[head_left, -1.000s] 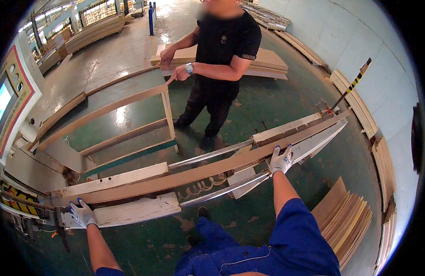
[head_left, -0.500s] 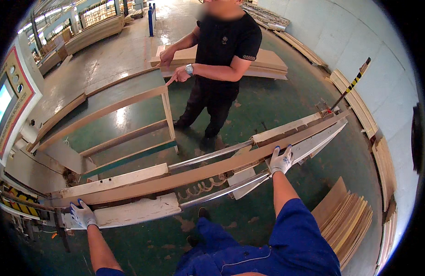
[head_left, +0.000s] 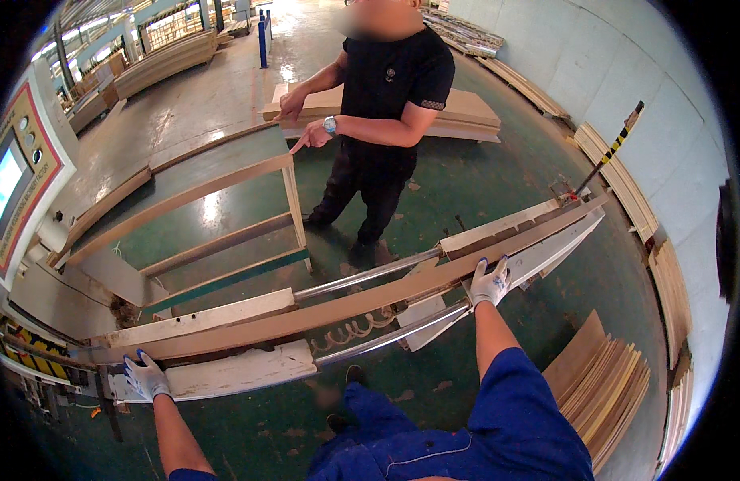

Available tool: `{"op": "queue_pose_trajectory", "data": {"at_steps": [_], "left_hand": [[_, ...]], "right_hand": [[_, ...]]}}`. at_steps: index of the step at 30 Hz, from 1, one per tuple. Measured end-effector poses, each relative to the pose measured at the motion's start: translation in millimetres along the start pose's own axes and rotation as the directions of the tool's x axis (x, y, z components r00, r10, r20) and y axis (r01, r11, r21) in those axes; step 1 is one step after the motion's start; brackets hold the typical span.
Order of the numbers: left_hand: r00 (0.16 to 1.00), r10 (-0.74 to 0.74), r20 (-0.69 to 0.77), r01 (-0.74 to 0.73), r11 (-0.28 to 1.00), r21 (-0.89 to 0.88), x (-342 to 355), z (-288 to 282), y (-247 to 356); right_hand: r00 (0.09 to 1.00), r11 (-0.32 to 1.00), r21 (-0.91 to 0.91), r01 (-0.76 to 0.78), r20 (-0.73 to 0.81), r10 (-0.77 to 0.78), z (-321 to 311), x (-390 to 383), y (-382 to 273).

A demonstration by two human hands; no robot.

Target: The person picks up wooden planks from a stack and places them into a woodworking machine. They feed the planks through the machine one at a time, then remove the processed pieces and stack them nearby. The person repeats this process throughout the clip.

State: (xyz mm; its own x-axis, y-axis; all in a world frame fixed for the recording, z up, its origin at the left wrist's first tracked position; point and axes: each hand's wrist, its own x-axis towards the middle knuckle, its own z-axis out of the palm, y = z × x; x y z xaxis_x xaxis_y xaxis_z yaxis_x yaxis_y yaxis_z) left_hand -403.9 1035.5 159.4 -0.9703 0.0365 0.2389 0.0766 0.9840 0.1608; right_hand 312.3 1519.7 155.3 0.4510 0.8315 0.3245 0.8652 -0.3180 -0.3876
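Note:
A long, narrow brown board (head_left: 346, 305) lies along a machine bed, slanting from the lower left to the upper right in front of me. My left hand (head_left: 148, 377), in a white glove with blue fingertips, rests against its near edge close to the left end, fingers stretched and apart. Farther right, my right hand (head_left: 490, 284), gloved alike, lies with spread fingers on the board's near side. Pale bed plates (head_left: 241, 369) and shiny metal rods (head_left: 370, 272) run alongside the board. The undersides of both hands are hidden.
Across the bed a person (head_left: 390, 104) in black points at a wooden frame (head_left: 193, 188). A control panel (head_left: 21, 180) stands at left. Stacked strips (head_left: 598, 393) lie on the floor at right; more panels (head_left: 458, 112) lie behind the person. A striped rod (head_left: 610, 152) rises at the bed's far end.
Both hands keep their places on the board, which looks unmoved. The view shifts very slightly; the person opposite still points at the frame.

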Motion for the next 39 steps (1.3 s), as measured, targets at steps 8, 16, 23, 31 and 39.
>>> {"op": "queue_pose_trajectory", "data": {"at_steps": [8, 16, 23, 31, 39], "left_hand": [[1.000, -0.016, -0.011, 0.016, 0.999, 0.041, 1, 3, 3], [1.000, -0.018, -0.007, 0.018, 0.999, 0.040, -1, -1, 4], [0.999, -0.029, 0.020, 0.028, 0.999, 0.018, -3, -7, 9], [0.999, -0.030, 0.023, 0.029, 0.999, 0.032, -2, -8, 9], [1.000, -0.009, -0.004, 0.009, 0.999, 0.040, 2, 1, 4]], "right_hand": [[0.999, 1.000, 0.013, 0.015, -0.035, -0.015, 5, 2, 6], [0.999, 0.999, 0.021, 0.026, -0.037, -0.025, 3, 0, 3], [0.996, 0.999, 0.005, 0.045, -0.077, -0.044, 8, 2, 8], [0.997, 0.999, 0.011, 0.036, -0.063, -0.035, 6, 1, 6], [0.998, 0.999, 0.009, 0.034, -0.055, -0.034, 9, 4, 10]]}}
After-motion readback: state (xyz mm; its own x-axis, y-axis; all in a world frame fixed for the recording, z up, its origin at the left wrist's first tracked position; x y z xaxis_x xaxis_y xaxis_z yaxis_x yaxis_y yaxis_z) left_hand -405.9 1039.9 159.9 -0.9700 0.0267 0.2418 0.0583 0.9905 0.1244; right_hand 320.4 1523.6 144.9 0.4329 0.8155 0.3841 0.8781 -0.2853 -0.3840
